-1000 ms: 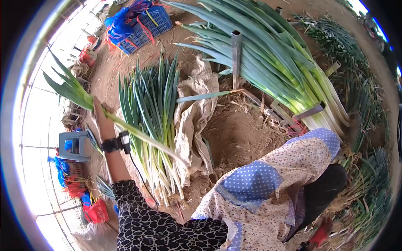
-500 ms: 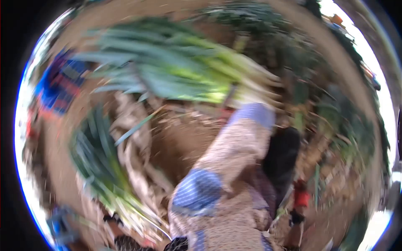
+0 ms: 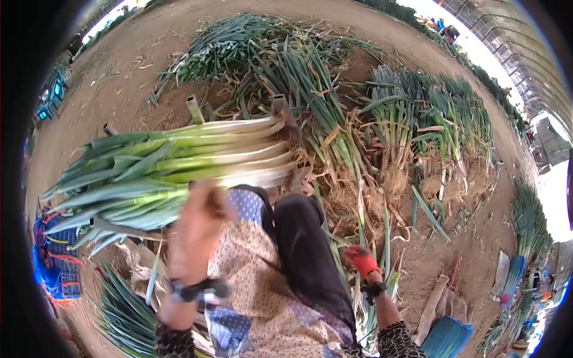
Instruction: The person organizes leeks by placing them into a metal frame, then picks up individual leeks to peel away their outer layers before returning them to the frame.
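Large leeks (image 3: 239,156) lie sideways in a thick bundle on a metal frame (image 3: 194,110), white ends to the right and green leaves to the left. My left hand (image 3: 200,224), bare and smeared by motion, is raised just in front of the bundle's lower edge; its fingers cannot be made out. My right hand (image 3: 362,261), in a red glove, is low beside my dark-clad leg, close to loose leek stalks on the ground. Its fingers are curled together, and what they hold, if anything, is too small to name.
Tied leek bundles (image 3: 391,113) with shaggy roots stand at the upper right. More leeks (image 3: 128,307) lie at the lower left. A blue mesh bag (image 3: 59,256) is at the left edge. A blue bundle (image 3: 447,337) and brown sacking (image 3: 439,304) lie at the lower right.
The view has swung right and become sharper. My left hand has come up into view by the large leeks. The right hand's red glove is now further forward beside the leg.
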Motion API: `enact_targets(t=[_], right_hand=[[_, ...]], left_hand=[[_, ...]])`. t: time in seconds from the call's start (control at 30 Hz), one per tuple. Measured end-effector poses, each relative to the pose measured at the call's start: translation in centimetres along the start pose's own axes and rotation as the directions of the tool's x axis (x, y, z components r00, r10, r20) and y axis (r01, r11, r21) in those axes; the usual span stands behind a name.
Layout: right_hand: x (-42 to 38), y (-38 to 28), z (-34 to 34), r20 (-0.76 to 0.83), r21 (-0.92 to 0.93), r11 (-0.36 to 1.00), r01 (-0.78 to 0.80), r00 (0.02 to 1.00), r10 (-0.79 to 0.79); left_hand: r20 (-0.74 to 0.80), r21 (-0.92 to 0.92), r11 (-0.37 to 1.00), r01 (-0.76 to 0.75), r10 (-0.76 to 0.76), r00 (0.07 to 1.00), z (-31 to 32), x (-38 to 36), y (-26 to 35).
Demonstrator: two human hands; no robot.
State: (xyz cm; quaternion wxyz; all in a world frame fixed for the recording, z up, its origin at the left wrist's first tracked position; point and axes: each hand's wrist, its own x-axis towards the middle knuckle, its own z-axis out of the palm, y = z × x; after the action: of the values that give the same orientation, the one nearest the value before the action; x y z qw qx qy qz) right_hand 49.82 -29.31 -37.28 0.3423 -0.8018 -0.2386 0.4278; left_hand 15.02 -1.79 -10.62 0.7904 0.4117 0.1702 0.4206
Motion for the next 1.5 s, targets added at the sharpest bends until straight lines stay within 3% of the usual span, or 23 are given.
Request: enact_targets(t=[0.03,0.07,0.1,0.13,0.17,0.23,0.3,0.37,0.43,0.57,0.77,0.97,1.17,1.3,1.37,1.4,1.43,1.5], right_hand=[[2.3,1.1,0.8,-0.048,0.031,1.0,-0.002,0.999,0.003],[5.3,2.3,1.8,-0.094,0.06,0.998,-0.002,0.996,0.008],[9.7,2.6,2.1,-0.135,0.094,0.996,0.0,0.991,0.013],[12.6,2.4,1.8,-0.058,-0.074,0.993,0.088,0.994,-0.092],[14.6,1.6,2.0,-0.035,-0.142,0.983,0.116,0.992,-0.122],[17.2,0.5,2.3,-0.041,-0.137,0.99,0.025,0.999,-0.031],[19.1,-0.2,2.4,-0.052,-0.113,0.991,-0.071,0.997,0.065],[20.8,0.0,2.5,-0.056,-0.099,0.984,-0.148,0.988,0.143],[22.3,0.1,2.5,-0.057,-0.082,0.975,-0.207,0.978,0.202],[24.1,0.8,3.1,-0.059,-0.039,0.954,-0.299,0.953,0.296],[25.8,0.6,4.5,-0.04,0.019,0.935,-0.355,0.934,0.356],[25.8,-2.2,4.4,-0.005,0.121,0.941,-0.317,0.947,0.32],[27.3,-10.2,6.5,0.077,0.33,0.92,-0.213,0.977,0.198],[23.8,-16.4,4.4,0.129,0.471,0.88,-0.067,0.992,0.006],[19.6,-19.2,1.3,0.123,0.499,0.866,0.045,0.985,-0.122],[17.8,-18.5,-0.5,0.042,0.483,0.861,0.159,0.978,-0.204],[15.6,-18.1,-2.5,-0.037,0.458,0.847,0.269,0.958,-0.284],[10.2,-17.9,-7.9,0.018,0.467,0.883,0.052,0.998,-0.068]], left_hand=[[-0.091,-0.159,0.982,0.105,-0.12,0.989,3.5,3.0,-3.1],[0.015,-0.213,0.966,0.146,-0.146,0.989,6.5,6.1,-6.3],[-0.009,-0.158,0.957,0.243,-0.247,0.969,10.7,8.6,-9.4],[-0.032,-0.11,0.934,0.339,-0.345,0.938,14.8,11.1,-12.5],[0.046,-0.159,0.898,0.41,-0.408,0.912,15.6,12.5,-16.7],[-0.019,-0.202,0.794,0.573,-0.588,0.808,17.4,14.5,-22.1],[-0.057,-0.243,0.772,0.587,-0.615,0.786,16.7,15.3,-26.9],[-0.009,-0.424,0.703,0.571,-0.633,0.774,13.7,16.1,-33.0],[-0.196,-0.22,0.685,0.695,-0.728,0.656,16.3,18.5,-27.6],[-0.062,-0.265,0.713,0.649,-0.684,0.726,16.5,22.3,-26.3],[-0.08,-0.293,0.707,0.643,-0.689,0.72,16.3,23.5,-26.5],[-0.09,-0.272,0.717,0.642,-0.683,0.725,16.5,22.5,-27.2],[-0.063,-0.254,0.708,0.659,-0.692,0.719,17.5,21.0,-26.9],[-0.266,-0.318,0.785,0.532,-0.612,0.745,18.2,21.1,-28.1],[-0.45,-0.279,0.896,0.346,-0.44,0.777,18.7,21.3,-28.0],[-0.536,-0.287,0.903,0.319,-0.428,0.728,18.8,21.3,-28.4],[-0.579,-0.242,0.939,0.242,-0.341,0.741,18.0,21.3,-30.1],[-0.649,-0.305,0.929,0.212,-0.365,0.668,17.6,20.9,-32.6]])
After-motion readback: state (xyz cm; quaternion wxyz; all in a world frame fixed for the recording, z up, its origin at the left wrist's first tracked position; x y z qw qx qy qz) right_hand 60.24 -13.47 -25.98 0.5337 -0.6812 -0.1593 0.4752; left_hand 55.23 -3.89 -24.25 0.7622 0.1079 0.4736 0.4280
